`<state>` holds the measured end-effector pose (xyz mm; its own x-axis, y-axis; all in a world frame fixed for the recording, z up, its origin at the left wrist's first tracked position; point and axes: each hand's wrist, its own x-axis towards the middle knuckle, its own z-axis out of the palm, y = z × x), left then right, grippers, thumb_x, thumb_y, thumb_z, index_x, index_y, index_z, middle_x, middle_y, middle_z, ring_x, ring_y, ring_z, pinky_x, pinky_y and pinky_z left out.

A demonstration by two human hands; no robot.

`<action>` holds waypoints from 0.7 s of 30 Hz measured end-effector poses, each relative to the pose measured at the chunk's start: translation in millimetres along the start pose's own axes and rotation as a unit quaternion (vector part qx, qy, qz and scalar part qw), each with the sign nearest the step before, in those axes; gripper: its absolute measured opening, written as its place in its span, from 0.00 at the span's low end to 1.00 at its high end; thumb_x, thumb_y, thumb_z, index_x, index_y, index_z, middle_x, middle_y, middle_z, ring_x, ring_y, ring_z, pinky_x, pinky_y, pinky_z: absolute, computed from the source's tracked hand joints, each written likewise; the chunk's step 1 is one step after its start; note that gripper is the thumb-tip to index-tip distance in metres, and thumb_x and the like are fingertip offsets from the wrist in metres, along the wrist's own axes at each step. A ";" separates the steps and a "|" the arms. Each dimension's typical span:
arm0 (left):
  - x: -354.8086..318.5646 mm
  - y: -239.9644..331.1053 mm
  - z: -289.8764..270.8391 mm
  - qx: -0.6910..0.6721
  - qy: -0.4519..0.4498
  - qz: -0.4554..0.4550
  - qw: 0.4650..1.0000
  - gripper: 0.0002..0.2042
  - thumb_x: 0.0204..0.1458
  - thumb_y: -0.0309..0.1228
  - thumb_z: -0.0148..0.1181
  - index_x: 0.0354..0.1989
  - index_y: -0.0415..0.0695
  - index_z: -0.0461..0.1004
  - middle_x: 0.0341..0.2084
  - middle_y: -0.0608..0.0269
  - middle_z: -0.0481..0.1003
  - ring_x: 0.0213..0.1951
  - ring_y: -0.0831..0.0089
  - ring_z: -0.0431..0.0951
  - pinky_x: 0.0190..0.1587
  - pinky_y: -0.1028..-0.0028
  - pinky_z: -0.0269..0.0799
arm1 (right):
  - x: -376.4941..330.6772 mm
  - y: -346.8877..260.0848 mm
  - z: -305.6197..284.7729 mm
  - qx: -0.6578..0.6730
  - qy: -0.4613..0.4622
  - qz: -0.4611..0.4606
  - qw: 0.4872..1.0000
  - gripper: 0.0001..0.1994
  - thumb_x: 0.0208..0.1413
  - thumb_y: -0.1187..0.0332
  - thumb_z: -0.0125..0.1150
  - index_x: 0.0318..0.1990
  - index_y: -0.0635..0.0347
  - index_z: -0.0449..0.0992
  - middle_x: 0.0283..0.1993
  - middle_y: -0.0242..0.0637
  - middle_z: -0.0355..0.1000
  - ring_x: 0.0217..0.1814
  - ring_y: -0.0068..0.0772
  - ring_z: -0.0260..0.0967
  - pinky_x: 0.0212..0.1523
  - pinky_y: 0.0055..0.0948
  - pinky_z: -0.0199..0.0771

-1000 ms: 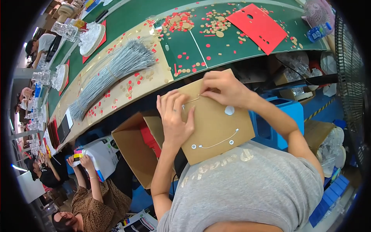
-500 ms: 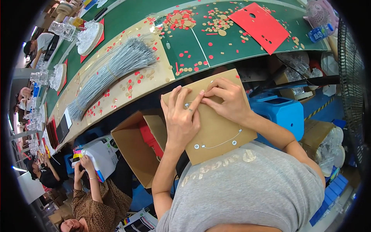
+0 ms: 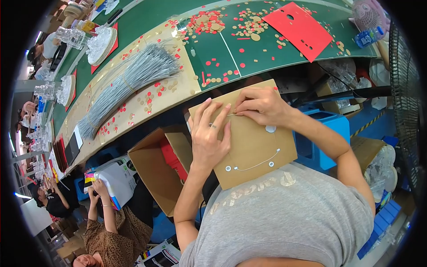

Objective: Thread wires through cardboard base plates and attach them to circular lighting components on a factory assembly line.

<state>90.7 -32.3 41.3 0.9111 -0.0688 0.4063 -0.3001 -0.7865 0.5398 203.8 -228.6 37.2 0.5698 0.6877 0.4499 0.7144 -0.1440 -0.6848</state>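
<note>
A flat brown cardboard sheet (image 3: 251, 142) lies tilted in front of my body, over my lap. My left hand (image 3: 209, 131) rests on its left side with fingers stretched out, pressing it. At the upper part, the fingertips of my right hand (image 3: 262, 107) pinch a short thin wire (image 3: 231, 115) beside my left index finger. Lower on the sheet, another pale wire (image 3: 258, 166) runs in a curve through the cardboard. Two round metal eyelets sit near it, one (image 3: 228, 168) to the left and one (image 3: 271, 164) to the right. My left fingers partly cover the upper wire.
On the green table (image 3: 213, 53) lie a bundle of grey wire ties (image 3: 133, 84), scattered red and tan cutouts (image 3: 204, 22) and a red sheet with holes (image 3: 299, 31). An open carton (image 3: 151, 173) stands to my left, a blue stool (image 3: 327, 133) to my right. A co-worker (image 3: 118, 222) sits at lower left.
My right hand has shifted slightly and its fingers have drawn closer together, with the wire now showing at their tips. The cardboard sheet has moved a little to the right.
</note>
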 end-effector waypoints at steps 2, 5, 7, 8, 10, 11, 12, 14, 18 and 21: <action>-0.3 0.1 -0.5 0.000 -0.006 0.003 1.000 0.24 0.45 0.21 0.68 0.55 0.47 0.80 0.52 0.58 0.76 0.63 0.55 0.71 0.59 0.53 0.64 | 7.3 9.4 -7.7 0.011 -0.077 -0.063 0.995 0.05 0.46 0.78 0.72 0.32 0.61 0.84 0.34 0.34 0.77 0.34 0.35 0.77 0.34 0.31 0.77; -0.3 -0.6 -0.9 0.000 -0.009 0.002 1.000 0.24 0.46 0.21 0.68 0.55 0.47 0.80 0.52 0.58 0.76 0.64 0.55 0.70 0.59 0.52 0.64 | 18.0 14.7 -14.0 0.024 -0.130 -0.082 0.988 0.04 0.48 0.77 0.71 0.32 0.61 0.84 0.34 0.33 0.76 0.35 0.34 0.77 0.34 0.31 0.77; -1.0 -0.1 -0.7 0.000 -0.008 0.000 1.000 0.24 0.46 0.21 0.68 0.55 0.47 0.80 0.52 0.58 0.76 0.64 0.55 0.70 0.59 0.52 0.64 | 18.0 17.1 -12.5 0.039 -0.125 -0.075 0.988 0.04 0.48 0.77 0.72 0.32 0.61 0.84 0.34 0.33 0.76 0.36 0.33 0.76 0.34 0.31 0.77; -2.2 0.2 -1.4 -0.003 -0.009 -0.007 1.000 0.24 0.46 0.21 0.68 0.55 0.47 0.80 0.52 0.58 0.76 0.64 0.55 0.70 0.59 0.52 0.63 | 19.6 18.1 -11.3 0.056 -0.122 -0.069 0.989 0.04 0.47 0.77 0.72 0.32 0.61 0.84 0.34 0.32 0.75 0.36 0.32 0.76 0.34 0.31 0.76; -1.7 0.1 -2.1 -0.004 -0.009 -0.015 1.000 0.24 0.46 0.21 0.68 0.56 0.47 0.80 0.53 0.58 0.76 0.64 0.55 0.70 0.60 0.52 0.63 | 19.6 14.8 -13.8 0.053 -0.098 -0.045 0.993 0.05 0.47 0.76 0.73 0.33 0.61 0.85 0.35 0.32 0.75 0.37 0.31 0.76 0.34 0.31 0.76; -1.9 1.1 -1.8 -0.008 -0.009 -0.014 1.000 0.24 0.46 0.21 0.68 0.56 0.47 0.80 0.53 0.59 0.76 0.64 0.55 0.70 0.60 0.52 0.63 | 18.1 13.1 -15.3 0.050 -0.074 -0.018 0.996 0.05 0.47 0.76 0.73 0.33 0.60 0.85 0.35 0.32 0.75 0.38 0.30 0.75 0.34 0.31 0.76; -1.8 1.6 -1.6 -0.012 -0.008 -0.013 1.000 0.24 0.46 0.21 0.68 0.56 0.47 0.80 0.53 0.59 0.76 0.64 0.55 0.70 0.60 0.52 0.63 | 17.2 13.9 -15.3 0.050 -0.074 -0.018 0.996 0.05 0.47 0.76 0.73 0.33 0.60 0.85 0.35 0.32 0.75 0.38 0.30 0.75 0.34 0.31 0.76; 0.4 1.7 -2.4 -0.010 -0.009 -0.011 1.000 0.24 0.46 0.21 0.68 0.56 0.47 0.80 0.53 0.59 0.76 0.64 0.55 0.70 0.60 0.52 0.63 | 16.5 16.2 -14.4 0.089 -0.072 0.025 0.993 0.06 0.46 0.75 0.75 0.33 0.60 0.85 0.35 0.32 0.74 0.37 0.30 0.73 0.33 0.30 0.75; 2.4 2.2 -2.1 -0.019 -0.010 -0.007 1.000 0.25 0.46 0.21 0.68 0.56 0.48 0.80 0.53 0.59 0.76 0.64 0.55 0.70 0.60 0.52 0.63 | 19.1 13.9 -19.0 0.100 -0.126 0.078 0.984 0.06 0.46 0.76 0.74 0.32 0.62 0.83 0.33 0.33 0.71 0.34 0.32 0.72 0.33 0.31 0.73; 2.4 2.3 -0.7 -0.009 -0.022 0.014 1.000 0.25 0.46 0.21 0.68 0.56 0.52 0.80 0.52 0.60 0.76 0.64 0.54 0.69 0.60 0.51 0.62 | 25.0 19.7 -21.8 0.071 -0.155 0.051 0.984 0.06 0.47 0.76 0.74 0.32 0.63 0.81 0.31 0.34 0.69 0.33 0.34 0.70 0.33 0.32 0.72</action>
<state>92.0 -33.8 44.0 0.9140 -0.1180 0.3883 -0.3303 -0.7723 0.5426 240.9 -229.7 47.4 0.4694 0.8615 0.1936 0.5827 -0.1375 -0.8010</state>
